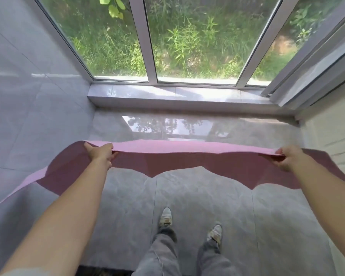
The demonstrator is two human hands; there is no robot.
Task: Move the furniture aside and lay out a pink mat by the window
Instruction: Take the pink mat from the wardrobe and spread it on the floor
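A pink mat (177,158) hangs in the air across the middle of the view, stretched between both hands above the grey tiled floor. My left hand (100,153) grips its upper edge near the left end. My right hand (287,157) grips the same edge near the right end. The mat sags between the hands and its ends droop past them on both sides. The window (189,40) fills the far side, with a low sill (177,95) beneath it.
A grey tiled wall (28,96) closes the left side and a pale wall (331,136) the right. The glossy floor (187,206) stretches from the sill to my feet (189,222). A dark strip lies at the bottom edge.
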